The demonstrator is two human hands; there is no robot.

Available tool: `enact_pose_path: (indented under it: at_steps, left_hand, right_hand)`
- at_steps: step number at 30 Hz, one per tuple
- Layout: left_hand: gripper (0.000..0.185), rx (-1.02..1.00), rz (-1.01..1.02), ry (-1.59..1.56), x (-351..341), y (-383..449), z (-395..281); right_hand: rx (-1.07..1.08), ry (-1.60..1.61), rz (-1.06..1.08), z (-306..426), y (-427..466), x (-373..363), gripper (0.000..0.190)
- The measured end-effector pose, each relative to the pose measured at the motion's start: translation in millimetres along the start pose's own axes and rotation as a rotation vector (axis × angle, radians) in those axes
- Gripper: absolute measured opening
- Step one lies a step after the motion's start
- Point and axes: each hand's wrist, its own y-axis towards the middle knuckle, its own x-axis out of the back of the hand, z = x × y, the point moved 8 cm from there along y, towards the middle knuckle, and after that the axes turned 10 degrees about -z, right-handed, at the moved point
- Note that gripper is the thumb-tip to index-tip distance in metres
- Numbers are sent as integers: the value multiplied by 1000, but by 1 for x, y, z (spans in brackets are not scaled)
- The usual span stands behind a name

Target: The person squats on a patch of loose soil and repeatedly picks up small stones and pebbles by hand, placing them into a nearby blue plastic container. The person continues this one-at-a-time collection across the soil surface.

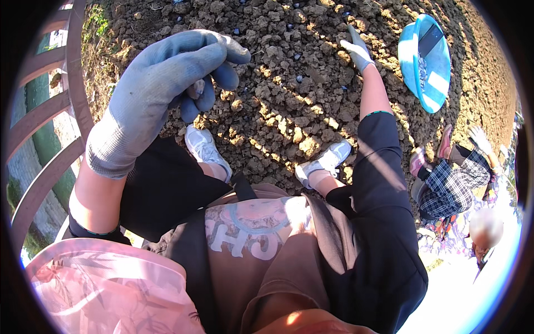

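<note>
My left hand [167, 79], in a grey-blue coated work glove, is raised close to the camera on the left. Its fingers curl around a small pale clove [197, 88], apparently garlic, partly hidden in the palm. Farther off, my right hand [359, 51] wears a similar glove and reaches down to the clumpy brown soil [267, 83]. Its thumb stands apart from the fingers, and I see nothing between them. Several small bluish-white cloves lie spread over the soil, one [299, 78] below and left of the right hand.
A turquoise plastic basin [411, 58] right of my right hand holds cloves and a dark flat rectangular object [431, 40]. A brown railing [77, 83] curves along the left. My white shoes [206, 148] stand on the soil. Another person [454, 179] crouches at the right, one gloved hand low.
</note>
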Motion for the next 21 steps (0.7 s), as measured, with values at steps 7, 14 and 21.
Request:
enact_pose_path:
  at_steps: [7,14,21]
  left_hand:
    - [38,-28,-30,21,4,-20,-3]
    - [37,-128,-5,41,2,-35,-10]
    - [37,-242,-23,84,14,-57,-13]
  right_hand:
    - [87,-643,-292,-1,-105,0,66]
    - [62,-636,-325,-5,-130,2,72]
    - [-253,-493,-268,-43,-195,3,32]
